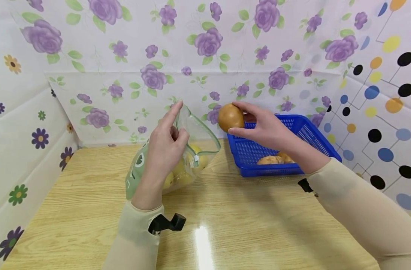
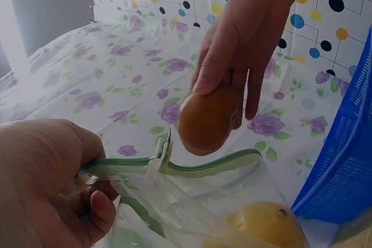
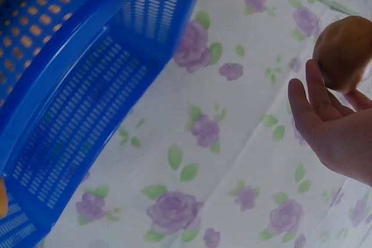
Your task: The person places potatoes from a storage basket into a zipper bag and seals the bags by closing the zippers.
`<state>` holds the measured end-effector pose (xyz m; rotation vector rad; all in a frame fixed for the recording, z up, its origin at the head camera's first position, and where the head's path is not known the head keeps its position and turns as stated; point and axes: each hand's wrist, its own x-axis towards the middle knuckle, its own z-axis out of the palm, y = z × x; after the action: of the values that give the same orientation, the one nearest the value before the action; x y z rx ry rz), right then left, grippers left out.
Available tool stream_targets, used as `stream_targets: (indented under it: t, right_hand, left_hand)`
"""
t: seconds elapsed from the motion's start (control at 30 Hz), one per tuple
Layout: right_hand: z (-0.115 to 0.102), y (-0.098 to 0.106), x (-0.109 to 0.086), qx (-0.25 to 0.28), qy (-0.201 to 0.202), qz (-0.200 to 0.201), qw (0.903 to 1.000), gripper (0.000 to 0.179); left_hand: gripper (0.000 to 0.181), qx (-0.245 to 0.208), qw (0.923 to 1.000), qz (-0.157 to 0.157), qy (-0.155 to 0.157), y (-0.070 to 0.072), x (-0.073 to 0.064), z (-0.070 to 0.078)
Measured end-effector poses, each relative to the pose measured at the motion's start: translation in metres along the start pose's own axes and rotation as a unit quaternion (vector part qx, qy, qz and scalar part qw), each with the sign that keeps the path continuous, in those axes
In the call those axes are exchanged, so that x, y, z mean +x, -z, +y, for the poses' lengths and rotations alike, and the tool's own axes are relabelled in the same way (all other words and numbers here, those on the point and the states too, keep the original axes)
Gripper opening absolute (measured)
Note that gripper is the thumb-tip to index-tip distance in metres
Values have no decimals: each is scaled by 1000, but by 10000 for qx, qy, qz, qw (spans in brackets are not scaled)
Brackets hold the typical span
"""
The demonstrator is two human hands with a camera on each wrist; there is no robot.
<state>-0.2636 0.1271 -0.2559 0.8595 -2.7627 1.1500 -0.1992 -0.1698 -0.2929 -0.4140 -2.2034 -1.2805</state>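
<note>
My left hand (image 1: 166, 150) pinches the top edge of a clear zip bag (image 1: 205, 129) with a green seal, a white slider and a green printed side. Its mouth gapes toward the right, and several yellow fruits (image 1: 180, 174) lie inside. In my right hand (image 1: 267, 125), thumb and fingers hold a round, smooth brown-orange fruit (image 1: 230, 117) up in the air. It hangs just right of the bag's mouth and over the near-left corner of a blue basket (image 1: 245, 170). The left wrist view shows this fruit (image 2: 208, 121) above and beyond the green-edged bag opening (image 2: 215, 164).
Inside the basket are light brown, roundish items (image 1: 271, 160), partly hidden by my right forearm. Basket and bag stand on a wood-grain table (image 1: 225, 225). A flowered sheet (image 1: 124, 93) rises behind, with patterned sheets at left and right (image 1: 387, 112).
</note>
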Motion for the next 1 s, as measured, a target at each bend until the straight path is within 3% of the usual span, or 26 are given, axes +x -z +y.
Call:
stream_targets:
  t: [0.53, 0.77, 1.0]
  right_hand:
    - [-30, -40, 24, 319, 492, -616, 9964, 86]
    - [-32, -55, 35, 441, 819, -840, 9921, 83]
    - [-35, -61, 43, 587, 881, -1000, 9893, 78]
  left_hand:
    - [76, 1, 10000, -41, 12, 0, 1, 0]
    - [76, -46, 10000, -66, 52, 0, -1, -1]
    - [76, -90, 9999, -60, 71, 4, -1, 1]
